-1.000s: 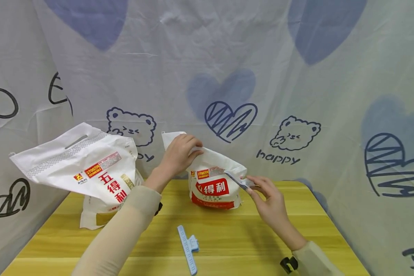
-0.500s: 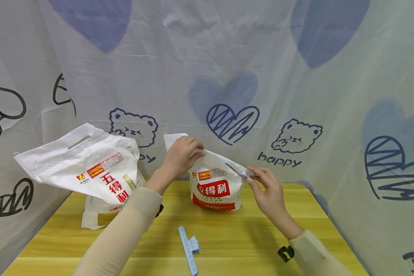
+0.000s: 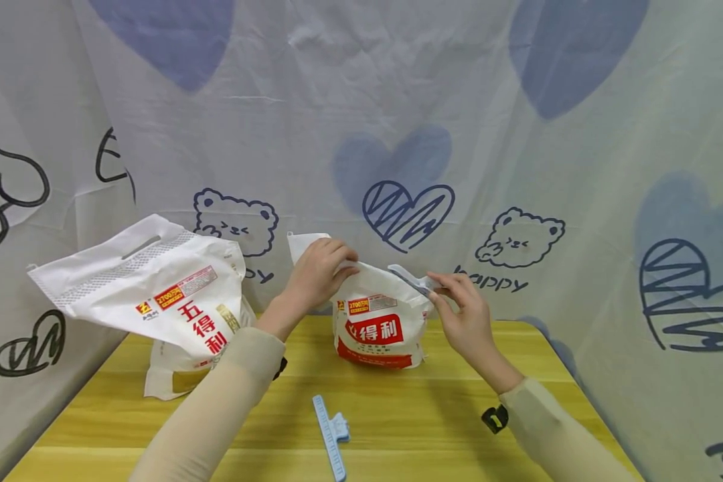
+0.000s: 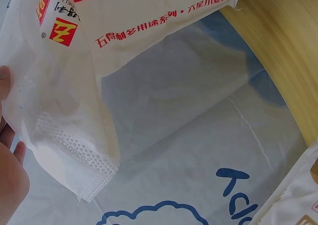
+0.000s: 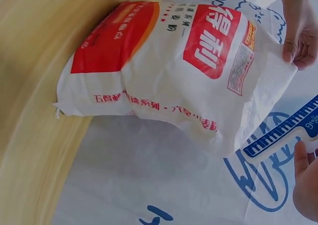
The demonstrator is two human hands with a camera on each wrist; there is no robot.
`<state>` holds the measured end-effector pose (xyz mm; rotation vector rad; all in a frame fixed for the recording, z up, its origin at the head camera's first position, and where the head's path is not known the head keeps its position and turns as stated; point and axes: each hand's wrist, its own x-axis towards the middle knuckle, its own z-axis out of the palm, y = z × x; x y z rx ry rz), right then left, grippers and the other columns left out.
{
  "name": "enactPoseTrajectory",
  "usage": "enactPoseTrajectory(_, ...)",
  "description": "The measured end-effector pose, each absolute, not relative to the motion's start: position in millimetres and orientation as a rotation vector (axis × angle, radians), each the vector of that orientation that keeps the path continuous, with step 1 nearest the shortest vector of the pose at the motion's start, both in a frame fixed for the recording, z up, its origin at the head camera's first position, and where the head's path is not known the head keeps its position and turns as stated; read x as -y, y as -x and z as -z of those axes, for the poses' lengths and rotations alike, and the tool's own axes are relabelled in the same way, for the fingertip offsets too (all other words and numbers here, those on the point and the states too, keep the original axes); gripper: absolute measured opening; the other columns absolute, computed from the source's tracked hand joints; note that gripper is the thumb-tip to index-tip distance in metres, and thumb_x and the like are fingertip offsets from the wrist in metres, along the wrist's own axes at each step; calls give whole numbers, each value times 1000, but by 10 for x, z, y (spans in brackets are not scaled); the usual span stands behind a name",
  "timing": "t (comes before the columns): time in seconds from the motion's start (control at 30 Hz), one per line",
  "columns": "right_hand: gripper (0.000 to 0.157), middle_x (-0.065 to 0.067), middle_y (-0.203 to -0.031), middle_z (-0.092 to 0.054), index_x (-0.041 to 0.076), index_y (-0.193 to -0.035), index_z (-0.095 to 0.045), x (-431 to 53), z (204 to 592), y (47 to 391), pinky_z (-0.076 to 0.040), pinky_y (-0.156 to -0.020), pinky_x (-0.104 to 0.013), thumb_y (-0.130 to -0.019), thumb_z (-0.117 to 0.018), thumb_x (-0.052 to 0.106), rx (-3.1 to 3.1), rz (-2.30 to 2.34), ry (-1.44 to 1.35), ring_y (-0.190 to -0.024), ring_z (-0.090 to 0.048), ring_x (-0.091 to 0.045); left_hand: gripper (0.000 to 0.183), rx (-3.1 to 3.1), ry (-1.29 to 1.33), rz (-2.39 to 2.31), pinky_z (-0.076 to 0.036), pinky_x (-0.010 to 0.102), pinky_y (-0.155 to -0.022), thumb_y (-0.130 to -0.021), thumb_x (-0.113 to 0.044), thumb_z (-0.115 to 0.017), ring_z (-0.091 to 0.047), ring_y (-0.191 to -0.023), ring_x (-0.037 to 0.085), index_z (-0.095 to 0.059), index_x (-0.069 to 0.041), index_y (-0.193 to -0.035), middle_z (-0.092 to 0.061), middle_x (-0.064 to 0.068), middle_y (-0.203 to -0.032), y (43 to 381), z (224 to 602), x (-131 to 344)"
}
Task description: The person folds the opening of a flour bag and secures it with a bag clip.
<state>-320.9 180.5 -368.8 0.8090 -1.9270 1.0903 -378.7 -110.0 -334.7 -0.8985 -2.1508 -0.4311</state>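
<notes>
A white flour bag (image 3: 378,329) with red print stands on the table, its top folded over and slanting down to the right. My left hand (image 3: 320,271) pinches that top edge at its left part; the left wrist view shows the bag's loose corner (image 4: 79,145) hanging beside the fingers. A blue-and-white bag clip (image 5: 283,130) is in my right hand (image 3: 465,314), gripped by thumb and fingers at its lever. The clip's long bar lies along the right end of the bag's top edge, overlapping it in the head view.
A second bag clip (image 3: 330,435), light blue, lies on the wooden table (image 3: 422,435) in front of the bag. At the left a larger white flour bag (image 3: 187,301) with a handle slot leans partly behind my left arm. A printed cloth (image 3: 361,100) hangs behind the table.
My right hand has risen with the clip, bringing it from the bag's front right side up to its top edge. The left hand keeps its hold on the bag.
</notes>
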Motion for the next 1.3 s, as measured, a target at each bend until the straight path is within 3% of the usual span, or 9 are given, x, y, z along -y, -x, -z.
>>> enactPoseTrajectory(0.13, 33, -14, -109, -65, 0, -124, -72, -1800, 3637, 3257, -58, -95, -31, -91, -74, -8, 1961, -1045, -804, -103, -67, -27, 13, 2132, 907, 433, -53, 40, -96, -94, -16, -79, -64, -98, 25, -72, -8, -103, -72, 5, -102, 3791, 3352, 1103)
enactPoseTrajectory(0.33, 31, -11, -107, -67, 3, -122, -74, -1781, 3597, 3317, -56, -93, -24, -92, -76, -3, 2008, -1006, -792, -103, -66, -27, 13, 2133, 908, 431, -52, 39, -95, -95, -16, -78, -64, -98, 24, -72, -9, -102, -71, 4, -102, 3797, 3368, 1110)
enactPoseTrajectory(0.5, 28, -13, -105, -69, 2, -118, -76, -1758, 3577, 3389, -60, -93, -36, -90, -77, -4, 1997, -1040, -788, -102, -69, -30, 13, 2146, 906, 429, -52, 39, -97, -95, -17, -78, -64, -99, 24, -72, -9, -103, -71, 4, -102, 3798, 3368, 1109)
enactPoseTrajectory(0.67, 27, -12, -102, -71, 2, -114, -78, -1731, 3549, 3415, -57, -89, -19, -88, -77, -7, 1991, -1114, -785, -97, -71, -28, 13, 2144, 905, 424, -52, 39, -97, -95, -18, -78, -64, -100, 24, -72, -9, -104, -72, 4, -103, 3799, 3362, 1106)
enactPoseTrajectory(0.77, 25, -9, -98, -72, 4, -112, -79, -1722, 3541, 3440, -54, -78, -11, -89, -77, -5, 2013, -1119, -771, -89, -68, -22, 14, 2140, 906, 427, -52, 39, -97, -95, -17, -78, -64, -100, 24, -72, -9, -104, -72, 4, -103, 3794, 3359, 1106)
enactPoseTrajectory(0.97, 20, -3, -94, -73, 8, -111, -81, -1700, 3519, 3490, -49, -61, -15, -92, -77, 2, 2081, -1106, -733, -77, -59, -14, 13, 2142, 904, 436, -51, 38, -97, -95, -17, -77, -64, -99, 24, -72, -9, -103, -71, 4, -102, 3787, 3353, 1099)
enactPoseTrajectory(1.3, 21, -6, -97, -73, 7, -112, -80, -1650, 3504, 3541, -55, -68, -16, -91, -78, 3, 2163, -1133, -680, -85, -65, -18, 9, 2115, 916, 433, -52, 39, -94, -96, -14, -75, -64, -97, 24, -72, -8, -102, -71, 4, -100, 3785, 3352, 1083)
